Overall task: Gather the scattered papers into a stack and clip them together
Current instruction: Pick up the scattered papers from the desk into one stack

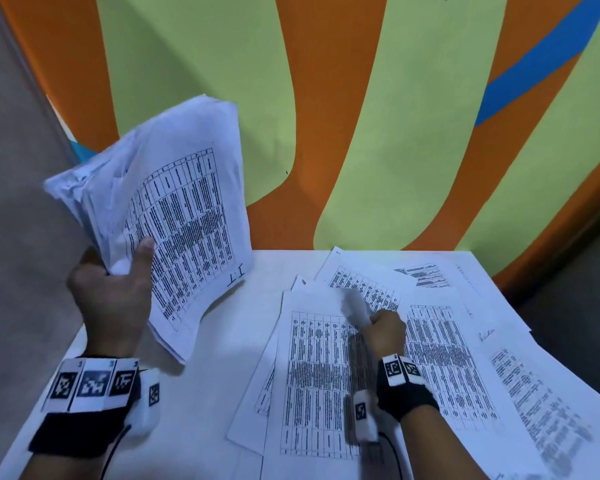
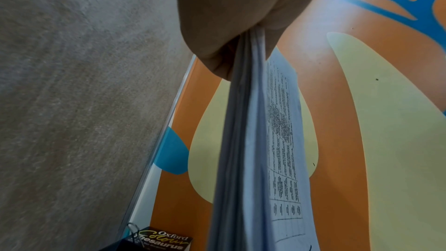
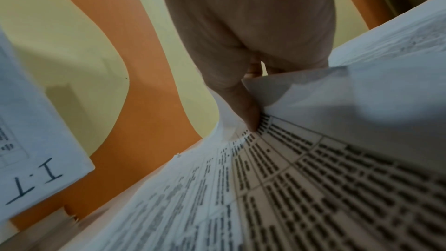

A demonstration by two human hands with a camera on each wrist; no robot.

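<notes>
My left hand (image 1: 118,271) holds a stack of printed papers (image 1: 174,216) upright above the table's left side, thumb across the front sheet, which is marked "I.T". The left wrist view shows the stack of papers (image 2: 251,140) edge-on, hanging from my grip. Several printed sheets (image 1: 440,358) lie scattered and overlapping on the right half of the white table (image 1: 205,427). My right hand (image 1: 385,327) pinches the curled top corner of one sheet (image 1: 319,375) and lifts it; the right wrist view shows my fingers (image 3: 243,102) on that sheet (image 3: 313,178).
A binder clip (image 2: 135,232) sits by a dark Oxford thesaurus book (image 2: 164,240) at the bottom of the left wrist view. A grey wall (image 1: 14,202) stands close on the left, an orange and green wall (image 1: 395,116) behind the table. The table's right edge drops off beyond the sheets.
</notes>
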